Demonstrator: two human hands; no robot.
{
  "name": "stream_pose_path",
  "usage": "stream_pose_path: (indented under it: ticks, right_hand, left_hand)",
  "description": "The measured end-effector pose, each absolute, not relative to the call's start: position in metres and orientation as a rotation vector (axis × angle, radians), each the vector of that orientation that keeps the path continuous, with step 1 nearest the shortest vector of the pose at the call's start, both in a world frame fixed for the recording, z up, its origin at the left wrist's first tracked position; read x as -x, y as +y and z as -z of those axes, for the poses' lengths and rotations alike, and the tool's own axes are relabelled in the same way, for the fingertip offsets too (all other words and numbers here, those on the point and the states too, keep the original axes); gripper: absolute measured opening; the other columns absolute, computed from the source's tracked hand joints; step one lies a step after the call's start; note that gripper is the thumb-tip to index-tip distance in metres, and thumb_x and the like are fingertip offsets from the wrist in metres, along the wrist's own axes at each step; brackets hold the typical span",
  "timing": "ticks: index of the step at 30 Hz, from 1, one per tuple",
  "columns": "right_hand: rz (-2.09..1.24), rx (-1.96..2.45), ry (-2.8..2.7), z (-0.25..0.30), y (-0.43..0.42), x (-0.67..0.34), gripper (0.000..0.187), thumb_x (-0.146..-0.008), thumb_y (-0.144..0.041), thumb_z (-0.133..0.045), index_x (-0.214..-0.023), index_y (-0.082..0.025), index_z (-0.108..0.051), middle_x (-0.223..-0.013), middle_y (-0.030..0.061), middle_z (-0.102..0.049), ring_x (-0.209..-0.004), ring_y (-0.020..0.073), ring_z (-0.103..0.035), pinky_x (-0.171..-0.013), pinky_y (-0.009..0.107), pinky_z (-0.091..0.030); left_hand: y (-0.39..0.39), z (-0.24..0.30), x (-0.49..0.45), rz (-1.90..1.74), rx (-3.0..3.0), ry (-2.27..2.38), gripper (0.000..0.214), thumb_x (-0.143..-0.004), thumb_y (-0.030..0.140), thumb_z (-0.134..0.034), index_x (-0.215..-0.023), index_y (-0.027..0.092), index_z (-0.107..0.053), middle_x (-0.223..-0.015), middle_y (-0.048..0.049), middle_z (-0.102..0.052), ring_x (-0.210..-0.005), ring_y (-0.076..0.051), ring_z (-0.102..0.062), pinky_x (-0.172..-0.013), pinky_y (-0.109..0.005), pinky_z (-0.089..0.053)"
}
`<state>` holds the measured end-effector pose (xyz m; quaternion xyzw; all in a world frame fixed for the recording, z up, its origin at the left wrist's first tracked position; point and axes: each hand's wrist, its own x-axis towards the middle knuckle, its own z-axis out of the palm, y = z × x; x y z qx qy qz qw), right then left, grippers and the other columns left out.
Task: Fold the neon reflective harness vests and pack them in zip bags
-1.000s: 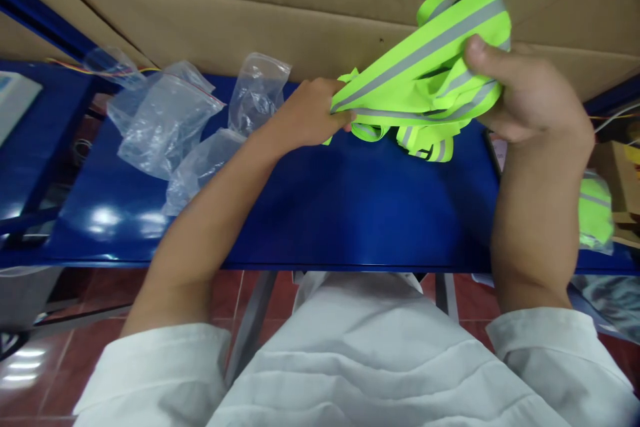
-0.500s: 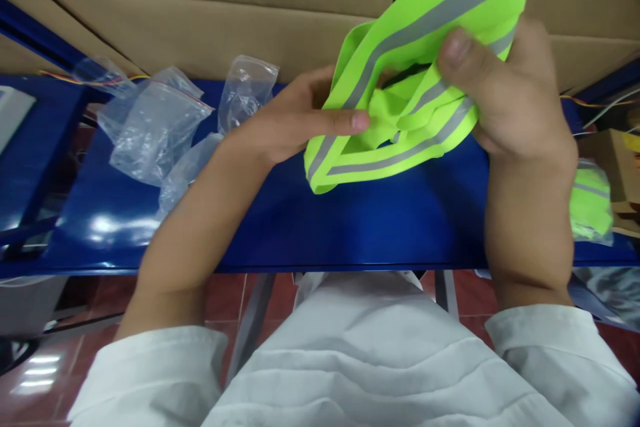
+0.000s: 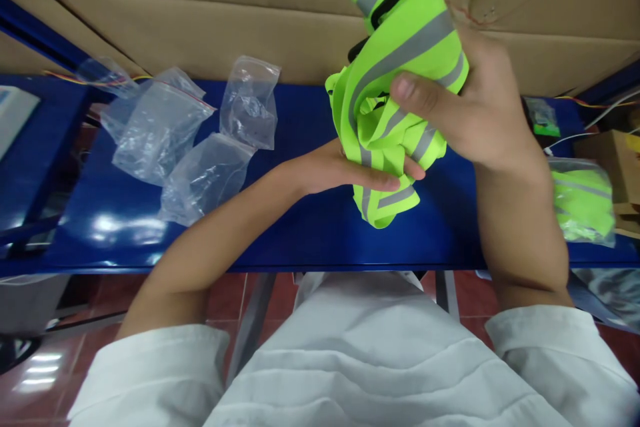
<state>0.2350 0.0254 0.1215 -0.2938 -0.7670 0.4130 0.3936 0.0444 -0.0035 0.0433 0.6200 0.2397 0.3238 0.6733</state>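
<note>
Reflective strap (image 3: 405, 67): held above the blue table (image 3: 300, 240), loosely gathered — lower folds left hanging.
Right hand (image 3: 470, 103): closed around the upper folds.
Left hand (image 3: 340, 172): lower folds pinched.
Clear bags (image 3: 155, 130): strewn toward the back-left corner, seemingly unfilled.
Bagged strap (image 3: 583, 203): already enclosed — near the front edge, at right.

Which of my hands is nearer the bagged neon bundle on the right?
Right. Your right hand, holding the striped strap, is left of the bagged bundle; your left hand, also on the strap, is farther left.
</note>
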Motion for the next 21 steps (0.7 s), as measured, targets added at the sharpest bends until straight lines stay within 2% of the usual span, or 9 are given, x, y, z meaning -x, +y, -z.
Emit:
stream_pose_path:
  ticks: [3,6,8,10,14,17,21]
  right_hand:
    - [-0.962,0.825,-1.961,-0.126,0.03,-0.242,0.023,-0.091,-0.054,-0.078,-0.107,-0.037,-0.078,-0.113,-0.0038,-0.074,-0.115,0.0266,-0.067,-0.102,0.032,-0.054]
    - [-1.024,0.83,-1.905,-0.129,0.033,-0.249,0.019,-0.091,-0.051,-0.077,-0.102,-0.035,-0.079,-0.11,-0.0016,-0.075,-0.114,0.0296,-0.07,-0.099,0.035,-0.057]
    - [-1.083,0.81,-1.858,-0.127,0.036,-0.252,0.016,-0.091,-0.047,-0.077,-0.099,-0.034,-0.08,-0.107,-0.0004,-0.077,-0.109,0.0297,-0.073,-0.095,0.036,-0.06]
    - [-1.202,0.781,-1.84,-0.123,0.038,-0.254,0.016,-0.091,-0.046,-0.076,-0.098,-0.032,-0.081,-0.105,0.0011,-0.079,-0.104,0.0296,-0.076,-0.092,0.038,-0.064]
    - [-1.782,0.629,-1.762,-0.117,0.045,-0.254,0.03,-0.095,-0.054,-0.072,-0.101,-0.027,-0.081,-0.104,0.0037,-0.08,-0.108,0.0311,-0.078,-0.095,0.046,-0.067]
    - [-1.955,0.58,-1.634,-0.116,0.05,-0.254,0.034,-0.098,-0.057,-0.067,-0.094,-0.025,-0.079,-0.104,0.002,-0.08,-0.119,0.0296,-0.075,-0.101,0.047,-0.065]
    - [-1.909,0.661,-1.599,-0.111,0.058,-0.257,0.031,-0.09,-0.059,-0.074,-0.087,-0.028,-0.073,-0.099,-0.0057,-0.079,-0.127,0.0253,-0.071,-0.101,0.042,-0.063]
  left_hand:
    - [-0.002,-0.044,-0.045,-0.871,-1.423,0.712,0.038,-0.077,0.045,-0.092,-0.101,0.019,-0.078,-0.109,-0.0073,-0.079,-0.109,-0.028,-0.075,-0.101,-0.045,-0.063]
    - [0.005,-0.043,-0.037,-0.974,-1.413,0.779,0.054,-0.07,0.043,-0.096,-0.114,0.02,-0.074,-0.115,-0.0071,-0.078,-0.115,-0.03,-0.074,-0.102,-0.045,-0.063]
    - [0.011,-0.041,-0.03,-0.914,-1.428,0.764,0.06,-0.067,0.041,-0.098,-0.118,0.02,-0.073,-0.114,-0.0081,-0.079,-0.112,-0.03,-0.075,-0.099,-0.042,-0.063]
    - [0.016,-0.039,-0.023,-0.765,-1.489,0.729,0.051,-0.068,0.041,-0.097,-0.11,0.019,-0.076,-0.104,-0.0085,-0.08,-0.1,-0.027,-0.077,-0.092,-0.038,-0.064]
    - [0.018,-0.046,-0.018,-0.554,-1.608,0.65,0.03,-0.075,0.037,-0.09,-0.096,0.019,-0.079,-0.093,-0.0081,-0.081,-0.084,-0.023,-0.077,-0.081,-0.032,-0.064]
    - [0.015,-0.057,-0.016,-0.602,-1.665,0.727,0.032,-0.074,0.036,-0.089,-0.097,0.017,-0.079,-0.095,-0.0078,-0.08,-0.089,-0.024,-0.077,-0.088,-0.035,-0.063]
    - [0.013,-0.071,-0.008,-0.696,-1.719,0.905,0.039,-0.069,0.039,-0.089,-0.095,0.014,-0.076,-0.091,-0.0054,-0.075,-0.106,-0.031,-0.073,-0.103,-0.044,-0.057]
